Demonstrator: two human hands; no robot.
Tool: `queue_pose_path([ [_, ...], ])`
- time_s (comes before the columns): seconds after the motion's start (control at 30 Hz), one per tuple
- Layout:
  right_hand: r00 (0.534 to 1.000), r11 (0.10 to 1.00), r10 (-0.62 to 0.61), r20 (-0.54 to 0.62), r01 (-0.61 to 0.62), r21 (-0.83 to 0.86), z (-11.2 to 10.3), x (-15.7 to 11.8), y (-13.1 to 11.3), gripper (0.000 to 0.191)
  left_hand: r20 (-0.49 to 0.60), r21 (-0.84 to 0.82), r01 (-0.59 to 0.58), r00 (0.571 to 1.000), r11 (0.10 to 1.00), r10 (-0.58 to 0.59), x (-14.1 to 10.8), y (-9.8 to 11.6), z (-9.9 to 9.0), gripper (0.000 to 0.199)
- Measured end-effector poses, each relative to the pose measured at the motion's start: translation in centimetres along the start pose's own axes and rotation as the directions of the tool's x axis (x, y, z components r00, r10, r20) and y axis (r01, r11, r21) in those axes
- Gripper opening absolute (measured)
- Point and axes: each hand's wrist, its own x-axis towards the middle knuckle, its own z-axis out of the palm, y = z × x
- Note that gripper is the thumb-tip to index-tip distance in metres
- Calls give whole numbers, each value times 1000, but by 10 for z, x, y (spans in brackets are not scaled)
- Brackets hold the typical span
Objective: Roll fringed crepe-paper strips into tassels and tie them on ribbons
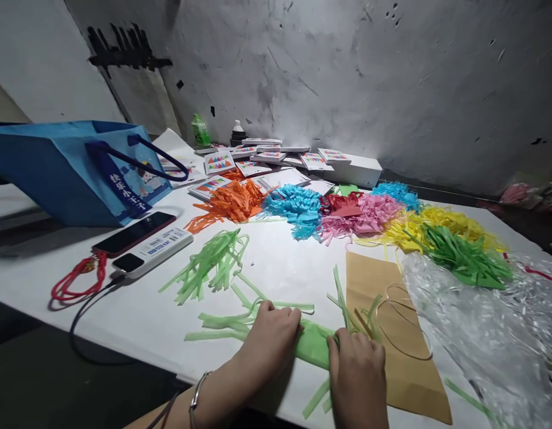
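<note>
My left hand (273, 333) is closed on the left part of a light green tissue paper tassel (312, 344), whose cut strips fan out to the left and right. At the right end of its flat uncut middle, my right hand (359, 360) grips the paper with curled fingers. Parts of the strips are hidden beneath both hands. Beyond my left hand lies a loose bunch of light green fringe (213, 262). A brown paper sheet (410, 369) with a thin looped cord (403, 302) on it is beside and partly under my right hand.
Orange fringe (235, 201), blue fringe (294, 205), pink fringe (377, 213), yellow fringe (455, 223) and dark green fringe (466, 256) line the back. Clear plastic (468, 322) lies right. A blue bag (74, 173), phone (135, 233) and white power bank (155, 251) are left; printed packs (269, 157) sit behind.
</note>
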Motion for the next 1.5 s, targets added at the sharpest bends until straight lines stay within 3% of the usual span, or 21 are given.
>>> queue_pose_path([
  [0.1, 995, 995, 10, -97, -20, -103, -6, 5, 7, 32, 13, -7, 10, 1000, 1000, -10, 2, -1, 0, 20],
  [0.17, 979, 991, -53, -197, 27, -133, -10, 2, 9, 25, 19, -12, 20, 1000, 1000, -20, 1, 0, 2, 20],
  [0.33, 889, 899, -366, -274, 414, 144, 4, -22, -9, 35, 7, -20, 10, 1000, 1000, -10, 3, 0, 4, 22],
  [0.43, 889, 907, -311, -337, 383, 173, 20, -34, -18, 41, -1, -25, 16, 1000, 1000, -16, 1, -17, -1, 23],
  [0.5, 888, 922, -275, -369, 352, 161, 24, -36, -15, 42, -82, 4, 63, 995, 998, -62, -4, -34, -9, 30],
  [0.57, 893, 923, -312, -324, 366, 121, 20, -37, -7, 37, -255, 32, 91, 964, 995, -80, -13, -47, -18, 32],
  [0.6, 896, 917, -347, -278, 386, 100, 17, -37, -3, 32, -344, 28, 64, 937, 998, -50, -19, -49, -21, 29],
  [0.67, 895, 904, -394, -210, 419, 89, 9, -36, 5, 24, -472, -3, -104, 877, 995, 90, -30, -42, -22, 19],
  [0.73, 893, 891, -400, -205, 432, 144, 1, -35, 10, 20, -509, -14, -307, 822, 952, 257, -38, -27, -15, 16],
  [0.83, 885, 834, -421, -197, 464, 300, -7, -35, 11, 20, -474, 6, -434, 792, 901, 385, -43, -5, 6, 10],
  [0.9, 878, 814, -450, -164, 479, 330, -10, -36, 9, 21, -447, -10, -442, 804, 897, 391, -42, -1, 18, 21],
  [1.0, 889, 843, -445, -107, 456, 286, -14, -37, 8, 23, -411, -37, -420, 834, 907, 370, -42, -7, 27, 12],
  [1.1, 906, 851, -415, -89, 421, 315, -15, -37, 8, 21, -345, 7, -421, 850, 907, 398, -41, -15, 25, 5],
  [1.23, 908, 843, -406, -103, 416, 342, -12, -33, 6, 18, -321, 92, -464, 824, 881, 467, -38, -16, 18, 16],
  [1.37, 911, 872, -380, -159, 410, 266, -11, -34, 4, 29, -348, 27, -465, 825, 885, 445, -40, -11, 13, 18],
  [1.5, 915, 860, -378, -145, 404, 310, -13, -43, 5, 35, -315, -27, -507, 822, 862, 474, -53, -10, 17, 19],
])
